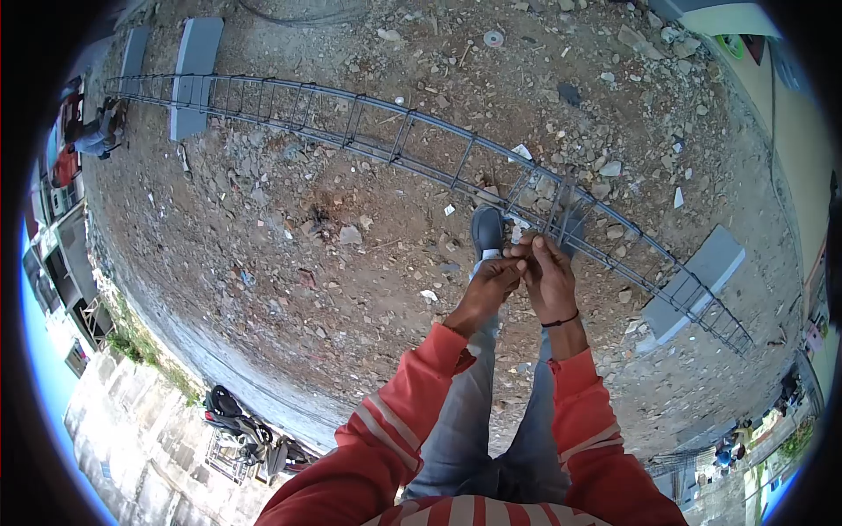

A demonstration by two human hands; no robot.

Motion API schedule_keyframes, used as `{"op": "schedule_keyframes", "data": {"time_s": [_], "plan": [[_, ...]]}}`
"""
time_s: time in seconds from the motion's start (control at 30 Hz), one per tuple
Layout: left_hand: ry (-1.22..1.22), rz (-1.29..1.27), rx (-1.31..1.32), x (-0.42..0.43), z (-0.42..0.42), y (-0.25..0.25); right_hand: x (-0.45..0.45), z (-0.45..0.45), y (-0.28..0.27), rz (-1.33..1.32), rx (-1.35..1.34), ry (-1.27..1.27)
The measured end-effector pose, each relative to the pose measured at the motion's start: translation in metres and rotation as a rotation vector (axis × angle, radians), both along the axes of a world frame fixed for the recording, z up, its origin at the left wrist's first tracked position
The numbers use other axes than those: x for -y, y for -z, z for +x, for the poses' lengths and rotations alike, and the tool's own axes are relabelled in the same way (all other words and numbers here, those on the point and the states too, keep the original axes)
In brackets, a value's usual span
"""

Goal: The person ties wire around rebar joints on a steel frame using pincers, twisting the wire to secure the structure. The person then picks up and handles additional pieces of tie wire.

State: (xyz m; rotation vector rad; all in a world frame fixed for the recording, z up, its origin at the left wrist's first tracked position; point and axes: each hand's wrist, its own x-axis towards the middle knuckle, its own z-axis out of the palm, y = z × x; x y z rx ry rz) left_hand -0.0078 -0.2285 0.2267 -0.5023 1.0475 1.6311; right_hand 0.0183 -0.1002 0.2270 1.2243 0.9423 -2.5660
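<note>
Close together in front of my legs, my left hand [493, 285] and my right hand [551, 282] meet at the fingertips. Both have their fingers pinched; whatever thin thing lies between them is too small to make out. Just beyond my hands runs a long rebar cage [401, 131] of steel bars tied with square stirrups, curved by the lens. Several stirrups [560, 203] sit bunched in the cage above my right hand. A dark shoe [488, 231] of mine stands by the cage's near side.
Grey blocks prop the cage: one block [195, 79] at the left, another block [697, 282] at the right. Rubble and litter cover the dirt ground [351, 263]. A person [98, 131] is at the far left; a motorcycle [237, 416] stands at the lower left.
</note>
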Motion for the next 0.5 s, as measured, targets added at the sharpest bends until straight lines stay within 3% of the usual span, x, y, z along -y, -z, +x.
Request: {"op": "schedule_keyframes", "data": {"time_s": [0.17,0.33,0.4,0.43,0.47,0.5], "plan": [[0.104,-0.071,-0.209,-0.004,0.037,-0.005,-0.028,0.015,-0.016,-0.297,-0.111,0.309],[0.27,0.015,-0.209,0.003,0.043,-0.023,-0.117,0.035,-0.04,-0.277,-0.387,0.511],[0.217,0.122,-0.512,-0.004,0.058,-0.012,-0.159,0.05,-0.044,-0.194,-0.451,0.482],[0.429,0.063,-0.446,-0.006,0.046,-0.03,-0.172,0.055,-0.052,-0.204,-0.471,0.518],[0.384,0.105,-0.627,-0.014,0.05,-0.034,-0.191,0.066,-0.053,-0.189,-0.459,0.484],[0.436,-0.023,-0.8,-0.022,0.07,-0.026,-0.207,0.076,-0.054,-0.182,-0.515,0.451]]}}
